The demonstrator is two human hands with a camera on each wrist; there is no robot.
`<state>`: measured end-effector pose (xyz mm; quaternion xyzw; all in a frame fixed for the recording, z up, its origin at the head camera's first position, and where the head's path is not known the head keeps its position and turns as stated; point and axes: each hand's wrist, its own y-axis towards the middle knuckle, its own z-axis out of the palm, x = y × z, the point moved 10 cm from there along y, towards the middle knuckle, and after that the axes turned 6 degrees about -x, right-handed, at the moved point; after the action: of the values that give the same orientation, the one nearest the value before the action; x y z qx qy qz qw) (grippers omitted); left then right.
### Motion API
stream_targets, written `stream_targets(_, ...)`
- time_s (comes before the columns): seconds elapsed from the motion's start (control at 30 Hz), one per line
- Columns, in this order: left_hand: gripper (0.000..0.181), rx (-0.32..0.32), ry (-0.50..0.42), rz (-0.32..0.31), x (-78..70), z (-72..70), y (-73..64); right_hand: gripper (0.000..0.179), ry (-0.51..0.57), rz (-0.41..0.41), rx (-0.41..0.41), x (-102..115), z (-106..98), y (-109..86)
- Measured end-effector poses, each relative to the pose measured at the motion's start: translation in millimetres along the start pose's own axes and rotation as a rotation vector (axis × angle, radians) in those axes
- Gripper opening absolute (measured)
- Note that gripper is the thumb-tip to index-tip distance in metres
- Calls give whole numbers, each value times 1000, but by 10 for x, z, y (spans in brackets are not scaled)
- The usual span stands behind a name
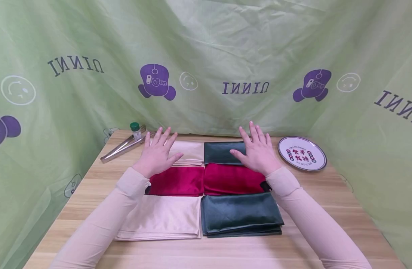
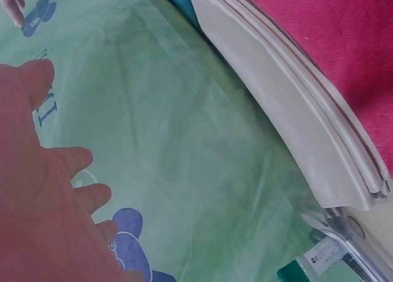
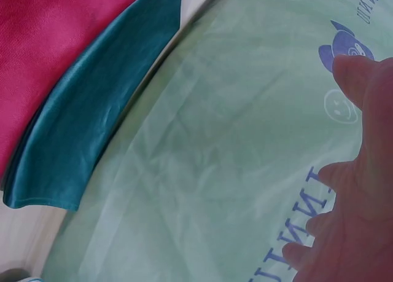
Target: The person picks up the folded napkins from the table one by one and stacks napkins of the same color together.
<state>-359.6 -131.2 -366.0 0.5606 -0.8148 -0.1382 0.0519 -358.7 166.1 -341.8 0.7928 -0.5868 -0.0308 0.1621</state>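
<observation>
My left hand (image 1: 159, 153) is held above the back left of the table, fingers spread and straight, holding nothing. Below it are a folded cream cloth (image 1: 190, 151) and a folded red cloth (image 1: 179, 181). On the other side my right hand (image 1: 258, 151), also spread and holding nothing, overlaps a dark green folded cloth (image 1: 223, 152) and a second red one (image 1: 233, 179). Nearest me lie another cream cloth (image 1: 169, 215) and another green cloth (image 1: 241, 215), side by side. Both wrist views show the palms, the left hand (image 2: 37, 190) and right hand (image 3: 362, 184), apart from the cloths.
Metal tongs (image 1: 118, 149) and a small green-capped bottle (image 1: 135, 130) are at the table's back left. A white plate (image 1: 302, 153) with a dark rim and red printing sits at the back right. A green printed curtain (image 1: 206, 56) hangs behind the wooden table (image 1: 330, 209).
</observation>
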Motion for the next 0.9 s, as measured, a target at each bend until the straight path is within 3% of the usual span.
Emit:
stream_targets(0.23, 80, -19, -17, -3, 15, -5, -66, 91, 39, -7, 19, -38, -8, -75)
stream_targets(0.4, 74, -42, -58, 26, -128, -69, -130, 89, 113, 2, 17, -118, -46, -204)
stream_targets(0.57, 67, -25, -147, 86, -426, -70, -281, 88, 262, 25, 124, -269, 93, -418)
stream_targets(0.7, 60, 16, -250, 148, -747, 7, -476, 83, 364, 71, 244, -468, 258, -739)
stream_targets(0.9, 48, 130, -365, 223, -1238, 254, -812, 70, 320, 146, 315, -689, 412, -1220)
